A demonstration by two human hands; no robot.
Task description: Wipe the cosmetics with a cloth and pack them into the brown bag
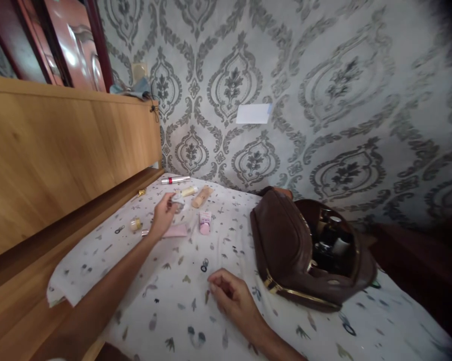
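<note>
My left hand [164, 216] reaches out over the patterned white cloth [221, 250], its fingers closed on a small clear, greyish item [178, 203] whose kind I cannot make out. Under and beside that wrist lies a pink tube [176, 230]. Close by are a pale yellow tube [188, 191], a beige tube [202, 197], a short pink tube [205, 223] and a small jar [135, 223] with a yellowish band. My right hand [233, 298] hovers over or rests on the cloth, fingers curled in, with nothing visible in them.
A brown bag [282, 235] with gold zips stands at the right, its round compartment open over dark bottles [329, 245]. A silver tube with a red band [175, 180] lies near the wall. Wooden furniture [71, 145] borders the left side. A small gold item [141, 192] lies at the cloth's edge.
</note>
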